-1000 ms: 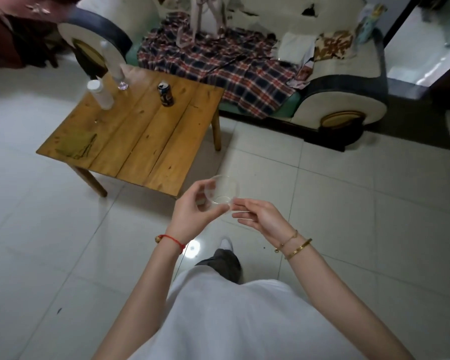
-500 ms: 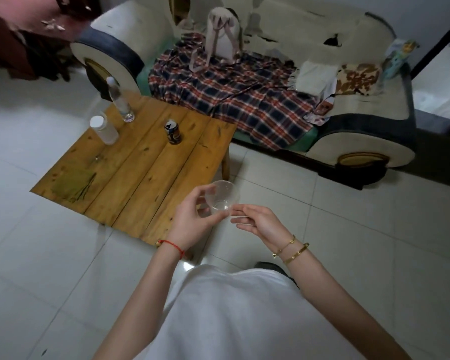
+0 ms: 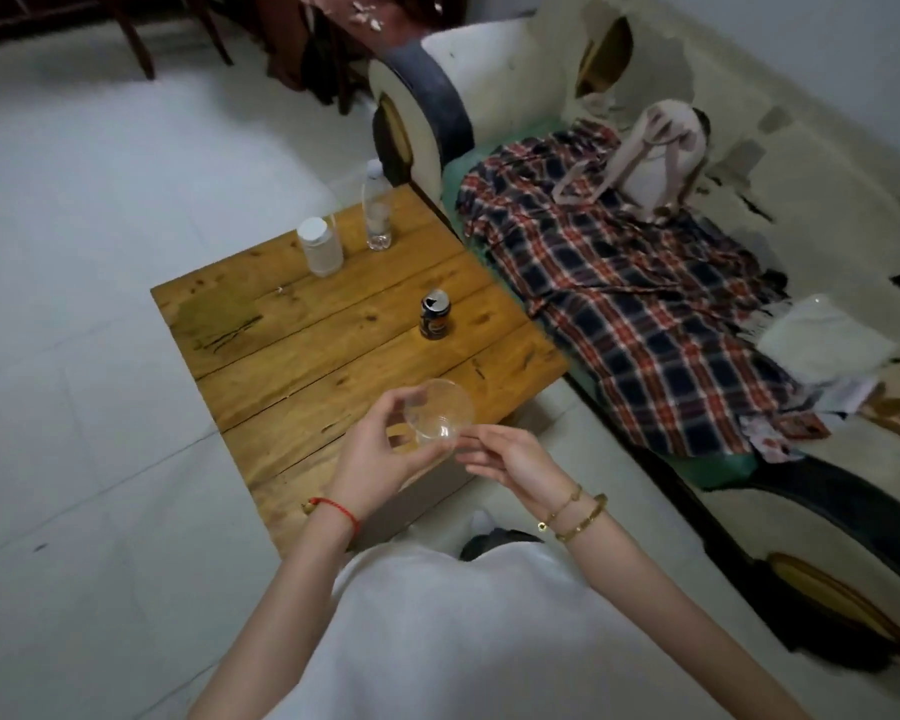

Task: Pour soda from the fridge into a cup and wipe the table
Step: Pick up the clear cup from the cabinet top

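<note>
She stood at the near corner of the wooden table (image 3: 302, 366), low in the middle of the frame, with a clear plastic cup (image 3: 439, 414) held out over that corner. Her left hand (image 3: 380, 452) had its fingers and thumb curled round the cup's side, so that hand was plainly gripping it. Her right hand (image 3: 510, 457) lay beside it with fingers almost straight, the tips touching or nearly touching the cup's base; I could not tell whether they pinched it or only steadied it.

The soda can (image 3: 435, 315) stood upright near the centre of the table, above the cup in the frame, its tab end looking already opened (the dark gap in the lid suggested so, though it was small). Two clear bottles (image 3: 323, 246) stood towards the upper left of the tabletop, well apart from the can.

To my eye the step was setting the cup down. It would go best placed flat on a plank rather than across a seam, just beside the can but not touching it, and back from the edge. The cup looked thin and light, so a gentle release seemed wise, one hand staying near for the pour.
</note>
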{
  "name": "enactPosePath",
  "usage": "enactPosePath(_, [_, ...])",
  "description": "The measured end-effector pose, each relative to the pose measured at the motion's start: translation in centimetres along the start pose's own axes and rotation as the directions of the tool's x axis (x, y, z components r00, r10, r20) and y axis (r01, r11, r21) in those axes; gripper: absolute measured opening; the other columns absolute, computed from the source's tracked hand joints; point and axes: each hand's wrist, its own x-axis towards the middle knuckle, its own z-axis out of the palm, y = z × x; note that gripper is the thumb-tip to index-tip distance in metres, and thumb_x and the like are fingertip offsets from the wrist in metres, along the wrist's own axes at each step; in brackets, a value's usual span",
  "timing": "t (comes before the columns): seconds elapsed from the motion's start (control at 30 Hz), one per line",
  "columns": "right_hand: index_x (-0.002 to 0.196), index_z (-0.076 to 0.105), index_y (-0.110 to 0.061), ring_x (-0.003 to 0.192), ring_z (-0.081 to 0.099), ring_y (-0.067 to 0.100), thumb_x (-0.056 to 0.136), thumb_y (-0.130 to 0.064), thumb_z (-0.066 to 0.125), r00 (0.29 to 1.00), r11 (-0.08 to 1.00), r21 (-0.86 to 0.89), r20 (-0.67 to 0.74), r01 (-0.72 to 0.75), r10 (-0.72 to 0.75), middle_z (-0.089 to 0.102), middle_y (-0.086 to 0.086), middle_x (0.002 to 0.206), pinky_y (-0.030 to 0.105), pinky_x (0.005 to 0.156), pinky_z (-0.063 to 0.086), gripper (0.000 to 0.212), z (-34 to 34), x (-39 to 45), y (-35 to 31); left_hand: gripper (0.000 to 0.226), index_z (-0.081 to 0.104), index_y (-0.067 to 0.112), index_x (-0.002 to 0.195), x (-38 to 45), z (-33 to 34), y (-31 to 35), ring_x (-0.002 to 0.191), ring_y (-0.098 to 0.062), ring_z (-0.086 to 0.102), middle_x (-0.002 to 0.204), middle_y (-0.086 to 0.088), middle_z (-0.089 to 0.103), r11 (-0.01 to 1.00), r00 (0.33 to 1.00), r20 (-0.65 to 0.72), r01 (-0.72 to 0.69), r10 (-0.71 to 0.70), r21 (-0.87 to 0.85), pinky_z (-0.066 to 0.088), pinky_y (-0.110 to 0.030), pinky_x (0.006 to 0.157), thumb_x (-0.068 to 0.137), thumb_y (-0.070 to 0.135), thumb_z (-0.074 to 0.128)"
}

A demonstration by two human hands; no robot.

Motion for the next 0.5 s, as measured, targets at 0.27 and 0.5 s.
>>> enactPosePath(0.27, [0.115, 0.064, -0.008, 0.104, 0.066, 0.021, 0.104, -0.017, 0.039, 0.978, 0.975, -0.219, 0.197, -0.026, 0.07, 0.069, 0.011, 0.116, 0.035, 0.099, 0.051, 0.029, -5.7, 7.2, -7.6, 0.062, 0.058, 0.024, 0.126, 5.9, 4.5, 3.2, 0.111, 0.003, 0.058, 0.122, 0.016, 0.062, 0.997, 0.949, -0.308, 0.051, -0.065, -0.051, 0.049, -0.009, 0.085, 0.071, 0.03, 0.085])
enactPosePath(0.5, [0.122, 0.06, 0.001, 0.085, 0.064, 0.014, 0.103, -0.012, 0.04, 0.953, 0.957, -0.287, 0.275, -0.046, 0.129, 0.066, 0.013, 0.114, 0.024, 0.083, 0.053, 0.031, -5.1, 11.4, -9.5, 0.065, 0.057, 0.025, 0.126, 7.6, 5.4, 3.2, 0.109, 0.0, 0.06, 0.12, 0.015, 0.064, 0.986, 0.862, -0.48, 0.132, -0.163, -0.098, 0.049, -0.01, 0.085, 0.069, 0.03, 0.087])
